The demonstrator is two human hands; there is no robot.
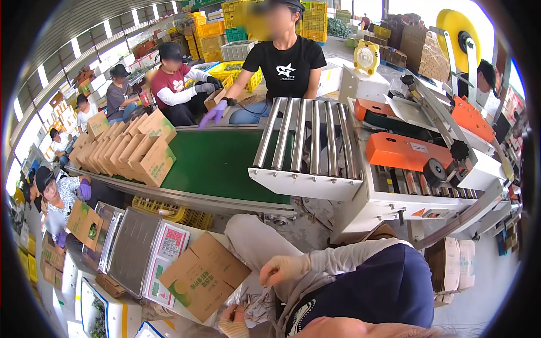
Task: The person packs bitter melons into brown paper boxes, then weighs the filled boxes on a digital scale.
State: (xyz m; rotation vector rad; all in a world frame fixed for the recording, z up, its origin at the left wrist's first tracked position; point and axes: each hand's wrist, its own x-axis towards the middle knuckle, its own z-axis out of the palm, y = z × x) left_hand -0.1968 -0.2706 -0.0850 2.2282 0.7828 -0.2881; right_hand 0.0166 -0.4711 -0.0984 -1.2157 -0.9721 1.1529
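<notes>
Sitting beside the green conveyor belt [217,160], the person's gloved right hand [282,269] curls loosely, pinching nothing; the left hand [232,321], fingers pressed together, touches the printed carton [204,276] lying flat by the weighing scale [134,248]. Judging: box prep; next, lifting the carton.

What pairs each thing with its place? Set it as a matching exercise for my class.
Things:
1. Row of brown cardboard boxes
2. Flat brown cardboard box with green print
3. Silver metal rollers
4. Yellow tape roll

Places:
A. top of the sealing machine
B. on the green belt
C. at the belt's end
D. beside the weighing scale

Pairs: 1-B, 2-D, 3-C, 4-A
</notes>
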